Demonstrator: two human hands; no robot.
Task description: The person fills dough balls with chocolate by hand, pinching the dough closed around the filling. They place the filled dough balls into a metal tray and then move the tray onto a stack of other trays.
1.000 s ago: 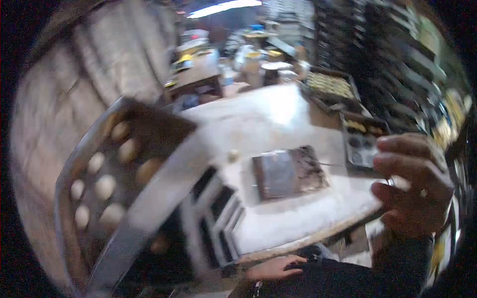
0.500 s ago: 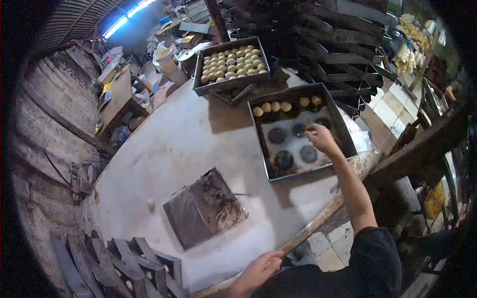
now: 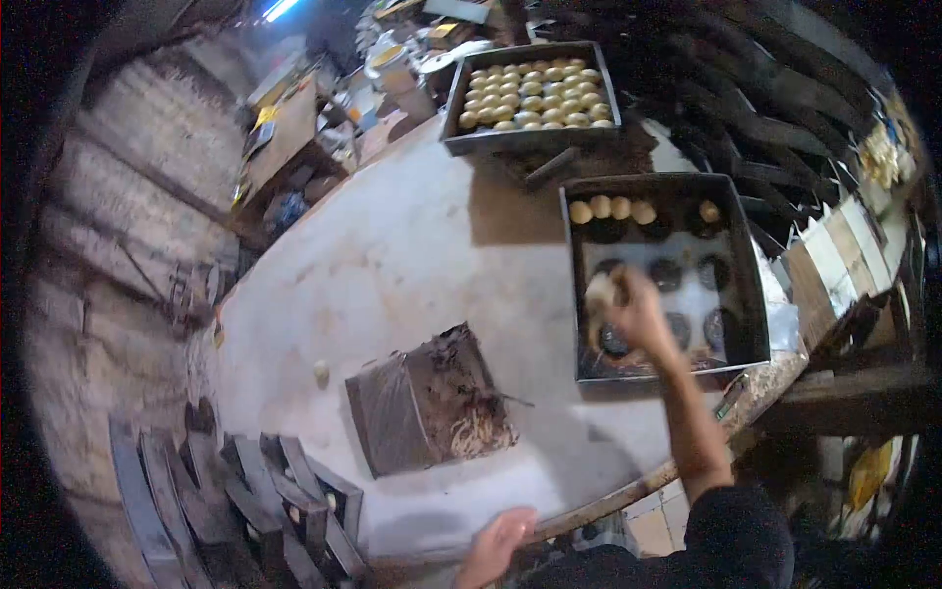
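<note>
R hand [image 3: 636, 312] grip closed on dough ball [image 3: 601, 290] over baking tray [image 3: 751, 265], 3 o'clock on table [image 3: 412, 245]; L hand [image 3: 496, 545] grip open at table's 6 o'clock edge.

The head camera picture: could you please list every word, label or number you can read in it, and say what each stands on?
None can be read.
The near tray under the right hand, the far tray of dough balls and the table bear no lettering.
The clutter on the back bench is too blurred to read.
</note>
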